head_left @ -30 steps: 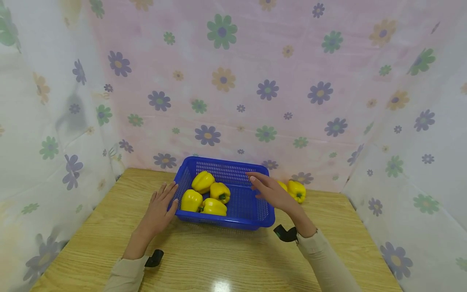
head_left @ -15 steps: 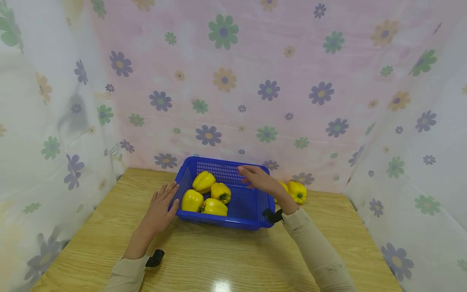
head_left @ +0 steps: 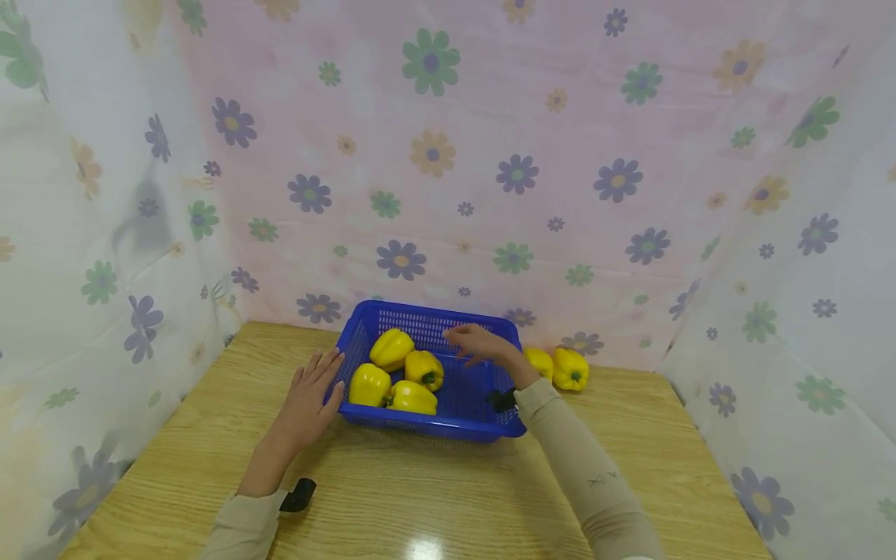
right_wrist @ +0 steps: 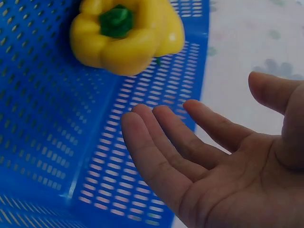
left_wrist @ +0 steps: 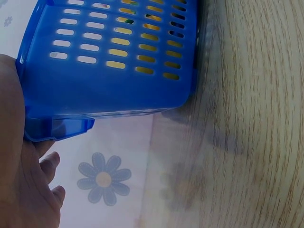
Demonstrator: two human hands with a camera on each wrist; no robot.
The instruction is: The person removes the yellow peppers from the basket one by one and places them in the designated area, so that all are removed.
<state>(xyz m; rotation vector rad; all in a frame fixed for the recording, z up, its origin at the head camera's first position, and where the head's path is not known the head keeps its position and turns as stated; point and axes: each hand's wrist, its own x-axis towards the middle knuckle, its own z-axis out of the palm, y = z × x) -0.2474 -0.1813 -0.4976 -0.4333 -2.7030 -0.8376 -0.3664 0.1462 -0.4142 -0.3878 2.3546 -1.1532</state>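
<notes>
A blue plastic basket stands on the table with several yellow bell peppers grouped in its left half. My left hand rests on the basket's left rim with its fingers straight; in the left wrist view the fingers lie at the rim corner. Over the right half of the basket hovers my right hand, holding nothing. Its fingers are loosely extended in the right wrist view, near a yellow bell pepper with a green stem that lies in the basket.
Two more yellow bell peppers sit on the table just right of the basket, one fully visible and the other partly behind the right wrist. Flowered cloth hangs behind and along both sides of the wooden table.
My right hand has moved left from the basket's right edge to above its right half, the forearm following. The left hand, the basket and the peppers stay in place.
</notes>
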